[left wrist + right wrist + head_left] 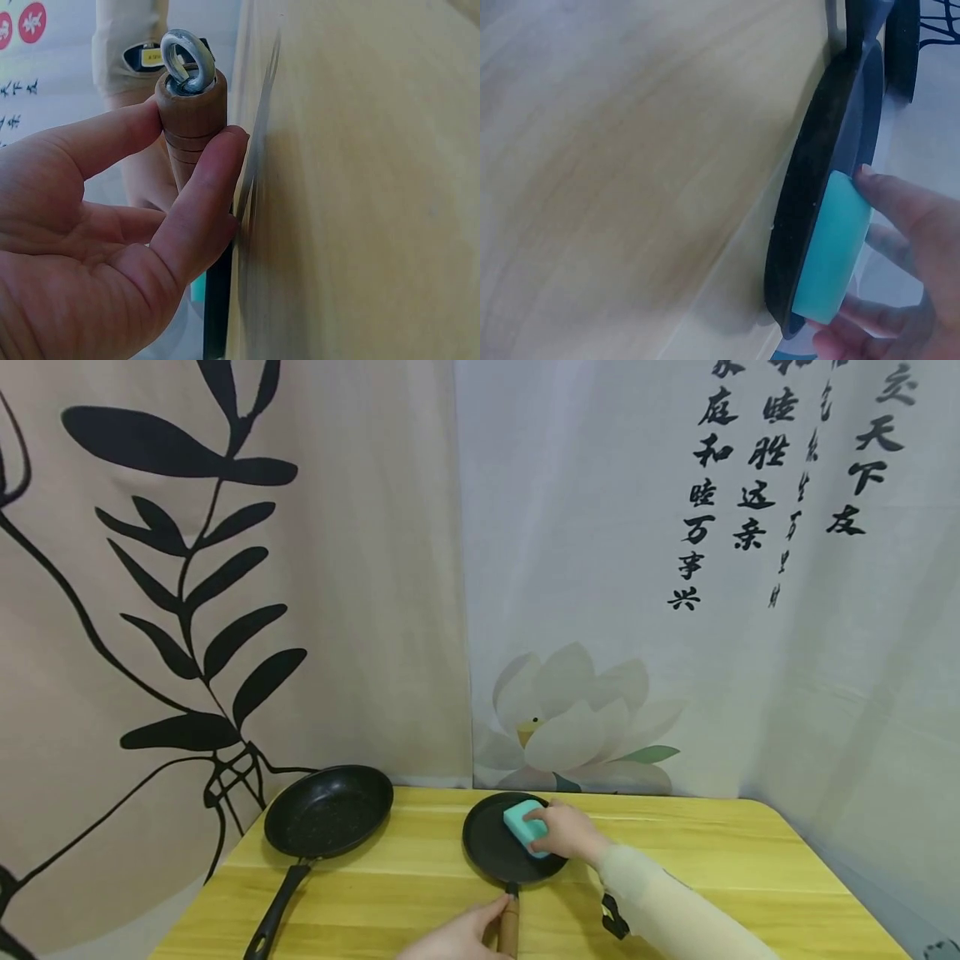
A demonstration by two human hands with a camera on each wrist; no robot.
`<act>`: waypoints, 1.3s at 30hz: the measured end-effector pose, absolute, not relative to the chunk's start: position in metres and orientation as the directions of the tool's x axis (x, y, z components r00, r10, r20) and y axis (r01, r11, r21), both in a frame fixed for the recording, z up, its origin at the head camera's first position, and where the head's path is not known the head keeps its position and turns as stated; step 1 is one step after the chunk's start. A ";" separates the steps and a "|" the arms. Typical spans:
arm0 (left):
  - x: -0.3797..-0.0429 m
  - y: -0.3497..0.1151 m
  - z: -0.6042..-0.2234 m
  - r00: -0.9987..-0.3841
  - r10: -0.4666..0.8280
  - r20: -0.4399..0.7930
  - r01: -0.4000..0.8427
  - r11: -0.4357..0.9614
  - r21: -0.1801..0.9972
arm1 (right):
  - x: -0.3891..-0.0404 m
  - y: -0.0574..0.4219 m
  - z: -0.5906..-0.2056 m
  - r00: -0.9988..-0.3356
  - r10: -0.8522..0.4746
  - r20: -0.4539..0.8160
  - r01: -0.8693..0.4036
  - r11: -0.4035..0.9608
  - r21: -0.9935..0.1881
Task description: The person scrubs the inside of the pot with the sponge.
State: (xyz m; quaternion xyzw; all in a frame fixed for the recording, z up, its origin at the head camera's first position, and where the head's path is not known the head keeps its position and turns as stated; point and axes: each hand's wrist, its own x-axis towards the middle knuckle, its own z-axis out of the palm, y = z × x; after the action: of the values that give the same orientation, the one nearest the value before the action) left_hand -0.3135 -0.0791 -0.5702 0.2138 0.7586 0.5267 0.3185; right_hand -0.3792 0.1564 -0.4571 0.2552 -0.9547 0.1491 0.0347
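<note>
A small black flat pan (pixel 486 841) lies on the table in the head view, its wooden handle (pixel 509 931) pointing toward me. My left hand (pixel 459 937) pinches that handle between thumb and fingers; the left wrist view shows a metal ring (pixel 187 61) at the handle's end. Over the right side of the pan, my right hand (pixel 570 833) grips a turquoise sponge (pixel 519 821). Seen from the right wrist, the sponge (pixel 832 247) rests against the pan's inner surface, with fingers and thumb on its opposite edges.
To the left, a larger black frying pan (pixel 330 814) sits on the yellow wooden table (pixel 690 843), its black handle (pixel 277 914) angled toward the near edge. Behind the table hangs a printed cloth (pixel 375 568) with leaves, a flower and writing.
</note>
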 end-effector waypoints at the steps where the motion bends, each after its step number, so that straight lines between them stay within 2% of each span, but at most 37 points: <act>1: -0.313 -0.079 -0.569 -0.703 0.661 -0.261 -0.022 0.346 0.938 | -0.378 0.157 -0.456 -0.869 -0.474 0.139 -0.494 0.826 -0.271; 4: -0.314 -0.078 -0.568 -0.699 0.665 -0.262 -0.042 0.327 0.944 | -0.375 0.158 -0.454 -0.875 -0.467 0.125 -0.483 0.832 -0.273; 10: -0.315 -0.077 -0.570 -0.705 0.670 -0.232 0.023 0.348 0.937 | -0.368 0.157 -0.453 -0.876 -0.474 0.088 -0.477 0.826 -0.299; 14: -0.315 -0.077 -0.569 -0.704 0.668 -0.239 0.009 0.346 0.938 | -0.365 0.156 -0.454 -0.876 -0.471 0.102 -0.479 0.825 -0.302; 21: -0.321 -0.079 -0.576 -0.677 0.708 -0.200 0.106 0.364 0.925 | -0.360 0.154 -0.458 -0.866 -0.491 0.095 -0.495 0.816 -0.299; 39: -0.321 -0.078 -0.572 -0.677 0.704 -0.215 0.102 0.379 0.920 | -0.352 0.148 -0.455 -0.855 -0.511 0.086 -0.512 0.808 -0.291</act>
State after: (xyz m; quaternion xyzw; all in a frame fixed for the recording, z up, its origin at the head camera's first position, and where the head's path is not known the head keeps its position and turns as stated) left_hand -0.3207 -0.0782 -0.5720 0.2610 0.7720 0.4924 0.3057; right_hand -0.3521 0.1480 -0.4548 0.2690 -0.9509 0.1533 0.0020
